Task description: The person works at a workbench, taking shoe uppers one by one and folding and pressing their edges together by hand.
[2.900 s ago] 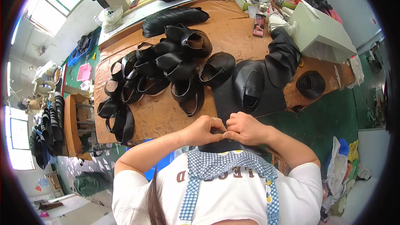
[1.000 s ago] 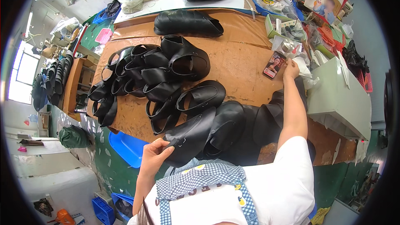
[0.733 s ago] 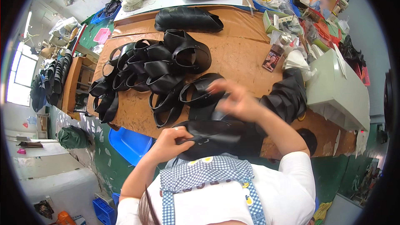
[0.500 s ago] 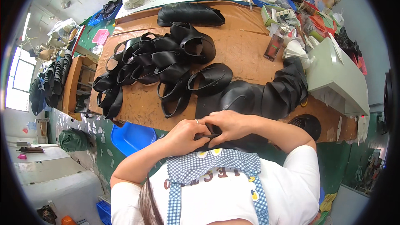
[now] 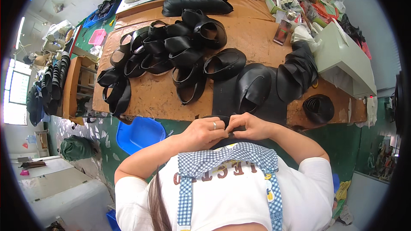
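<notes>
My left hand (image 5: 205, 131) and my right hand (image 5: 250, 126) meet close to my body, just off the table's near edge. Both pinch a black leather shoe upper (image 5: 219, 118); the hands cover most of it. In front of them, one black shoe upper (image 5: 255, 81) lies on a flat black mat (image 5: 277, 108). To its left sits another rounded upper (image 5: 234, 58), beside a heap of looped black uppers (image 5: 184, 45).
The brown-covered table (image 5: 150, 98) also bears a row of nested black pieces (image 5: 199, 5) at the back, overlapping black pieces (image 5: 295, 72) and a coiled black stack (image 5: 319, 108) at right, a phone (image 5: 282, 31) and a pale box (image 5: 342, 64). Below stands a blue basin (image 5: 139, 136).
My hands have closed nearer together and shifted slightly right, still holding the black upper. The upper on the mat now lies farther from my hands, with more mat showing. My view has tilted somewhat.
</notes>
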The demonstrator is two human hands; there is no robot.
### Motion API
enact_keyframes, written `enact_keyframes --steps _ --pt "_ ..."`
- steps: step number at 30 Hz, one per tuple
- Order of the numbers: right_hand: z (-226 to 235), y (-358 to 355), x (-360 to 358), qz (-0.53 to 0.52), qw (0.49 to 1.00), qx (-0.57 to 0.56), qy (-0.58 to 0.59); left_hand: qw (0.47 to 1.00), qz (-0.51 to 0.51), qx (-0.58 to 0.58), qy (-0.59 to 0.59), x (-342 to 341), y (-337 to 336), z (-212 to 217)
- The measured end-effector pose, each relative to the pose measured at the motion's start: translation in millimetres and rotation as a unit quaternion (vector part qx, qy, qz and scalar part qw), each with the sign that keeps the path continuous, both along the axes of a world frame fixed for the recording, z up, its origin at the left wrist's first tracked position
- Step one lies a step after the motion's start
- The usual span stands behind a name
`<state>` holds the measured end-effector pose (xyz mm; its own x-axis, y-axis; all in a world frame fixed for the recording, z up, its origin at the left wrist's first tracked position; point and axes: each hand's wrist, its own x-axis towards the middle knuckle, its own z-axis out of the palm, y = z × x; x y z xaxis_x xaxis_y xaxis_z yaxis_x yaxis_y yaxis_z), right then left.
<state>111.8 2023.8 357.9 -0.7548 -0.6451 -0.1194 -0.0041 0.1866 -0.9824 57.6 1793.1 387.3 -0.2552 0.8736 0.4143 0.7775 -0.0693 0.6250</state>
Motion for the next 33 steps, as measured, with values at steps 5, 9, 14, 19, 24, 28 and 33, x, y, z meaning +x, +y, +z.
enact_keyframes --steps 5,9,14,19,24,28,33 --pt "0.7 -4.4 5.7 -0.042 0.995 -0.052 -0.076 0.991 -0.067 -0.026 0.113 -4.6 -9.5 7.6" --pt "6.9 -26.2 17.8 -0.134 0.991 0.023 0.007 0.998 -0.027 -0.032 0.036 -1.4 -14.7 0.4" --pt "12.2 -29.7 25.0 -0.194 0.96 0.076 0.188 0.991 0.052 -0.068 -0.102 -3.7 -22.2 2.7" --pt "32.5 -31.3 5.9 -0.08 0.992 0.1 -0.008 0.999 -0.019 -0.009 0.034 -5.2 -13.2 2.5" --pt "30.3 -21.3 10.9 -0.141 0.988 0.063 0.022 0.972 0.064 -0.103 -0.201 -15.8 -22.3 7.1" --pt "35.0 -27.8 -3.7 -0.119 0.99 0.075 -0.021 0.996 0.022 -0.054 -0.06 -14.7 -7.2 9.2" --pt "51.7 -20.0 -10.0 -0.103 0.991 0.077 -0.026 0.959 0.073 -0.164 -0.219 -26.5 -11.7 43.3"
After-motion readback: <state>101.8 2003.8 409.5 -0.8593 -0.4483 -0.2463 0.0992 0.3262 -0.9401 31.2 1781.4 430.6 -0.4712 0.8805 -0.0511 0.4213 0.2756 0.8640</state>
